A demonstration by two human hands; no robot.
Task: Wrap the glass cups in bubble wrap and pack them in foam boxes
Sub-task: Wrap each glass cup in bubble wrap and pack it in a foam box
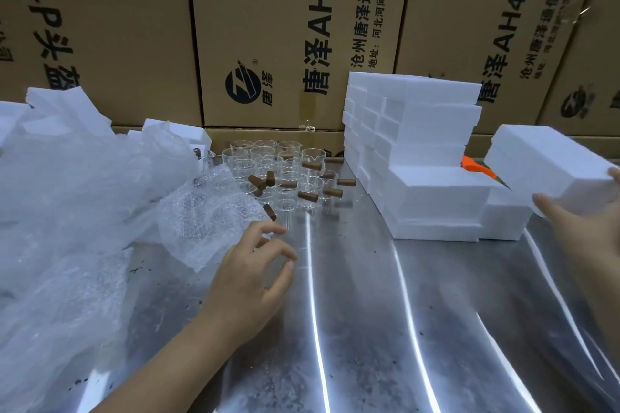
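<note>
Several clear glass cups [285, 171] with brown wooden handles stand clustered at the back middle of the steel table [369, 329]. A crumpled sheet of bubble wrap [204, 218] lies left of them. My left hand [255, 275] hovers over the table beside the wrap's edge, fingers loosely curled and holding nothing. At the right, my right hand [577, 225] grips a white foam box [550, 161] from below, lifted and tilted above the table.
A stepped stack of white foam boxes [416, 151] stands at the back right. A heap of plastic film and bubble wrap [60, 211] fills the left side. Printed cardboard cartons [268, 27] wall off the back. An orange object [476, 166] peeks out behind the stack.
</note>
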